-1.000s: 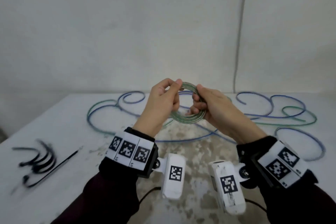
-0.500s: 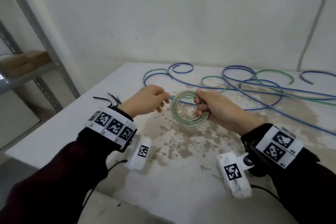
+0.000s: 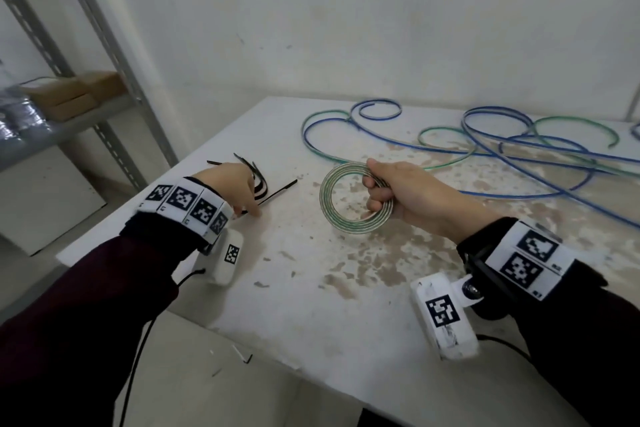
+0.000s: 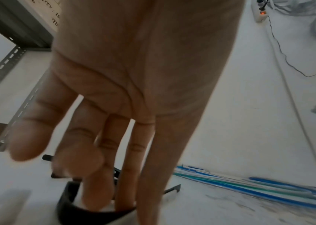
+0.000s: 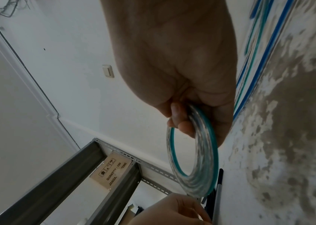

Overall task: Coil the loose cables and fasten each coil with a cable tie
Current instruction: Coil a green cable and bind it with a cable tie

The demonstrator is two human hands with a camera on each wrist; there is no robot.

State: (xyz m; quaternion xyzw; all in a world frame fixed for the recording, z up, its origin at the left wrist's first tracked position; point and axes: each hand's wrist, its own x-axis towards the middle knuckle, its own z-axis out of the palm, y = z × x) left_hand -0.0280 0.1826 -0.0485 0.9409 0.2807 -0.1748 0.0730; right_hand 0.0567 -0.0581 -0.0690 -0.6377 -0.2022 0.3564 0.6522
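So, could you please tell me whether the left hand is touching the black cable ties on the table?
Touching. The left wrist view shows the left hand's fingertips pressed down among the black cable ties on the table.

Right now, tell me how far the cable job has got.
Done: one coil is wound, held in the right hand, with no tie on it that shows. In hand: the left hand reaches down to the ties on the table, fingers straight, none picked up yet. Left: fastening this coil, then coiling the loose cables behind.
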